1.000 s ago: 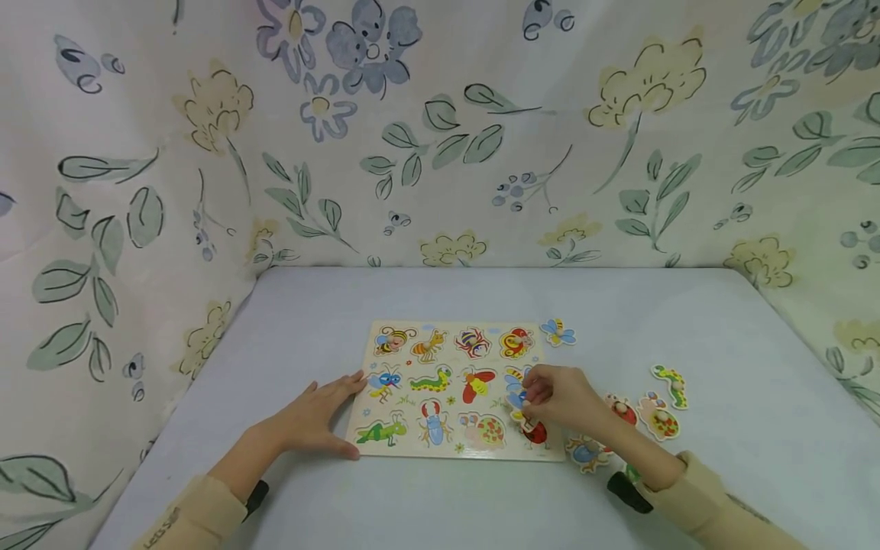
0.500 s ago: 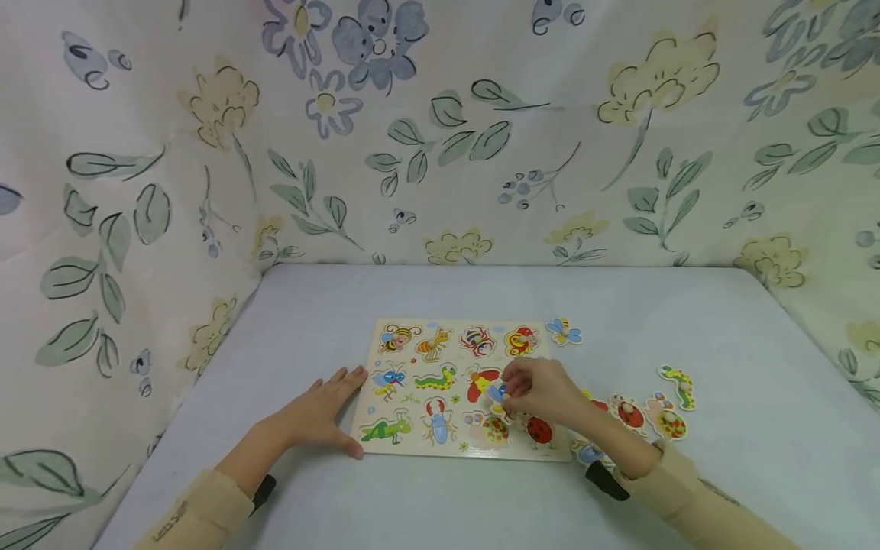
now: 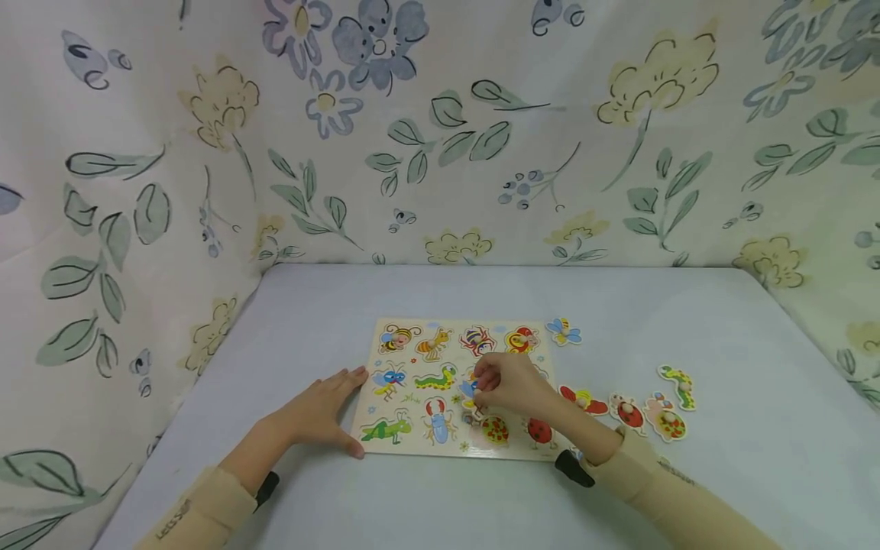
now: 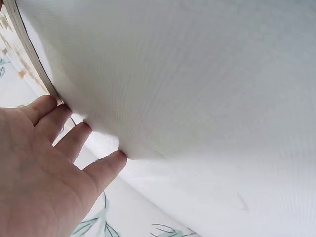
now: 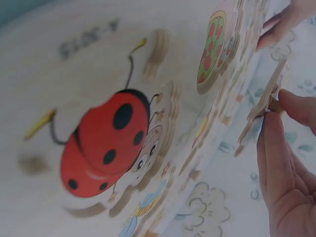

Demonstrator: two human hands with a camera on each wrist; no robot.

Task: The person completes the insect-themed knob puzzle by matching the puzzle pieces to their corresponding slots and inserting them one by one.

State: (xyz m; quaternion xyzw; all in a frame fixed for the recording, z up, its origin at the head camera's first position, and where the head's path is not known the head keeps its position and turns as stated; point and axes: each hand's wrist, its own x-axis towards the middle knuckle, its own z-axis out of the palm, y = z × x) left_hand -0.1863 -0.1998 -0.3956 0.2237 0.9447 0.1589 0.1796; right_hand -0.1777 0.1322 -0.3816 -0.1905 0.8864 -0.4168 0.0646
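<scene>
On the table lies a wooden peg puzzle board (image 3: 502,453) printed with colourful insects. My left hand (image 3: 312,412) rests at its left edge, fingers spread; in the left wrist view, fingertips (image 4: 44,103) touch the board's side. My right hand (image 3: 519,386) pinches a blue-and-yellow insect puzzle piece (image 3: 470,386) over the middle of the board. The right wrist view shows this piece (image 5: 266,98) edge-on, held by its small knob between thumb and fingers, apart from the board. A printed ladybug (image 5: 106,143) shows large there.
Right of the board lie loose pieces: a red-winged insect (image 3: 583,399), a ladybug piece (image 3: 627,412), a snail piece (image 3: 665,420) and a caterpillar piece (image 3: 679,386). A dragonfly-like piece (image 3: 564,331) sits by the far right corner. Floral cloth (image 3: 412,191) hangs behind the table.
My right hand has moved left across the board with the insect puzzle piece, from the right column toward the middle. The red-winged piece has come into view. My left hand stays at the edge.
</scene>
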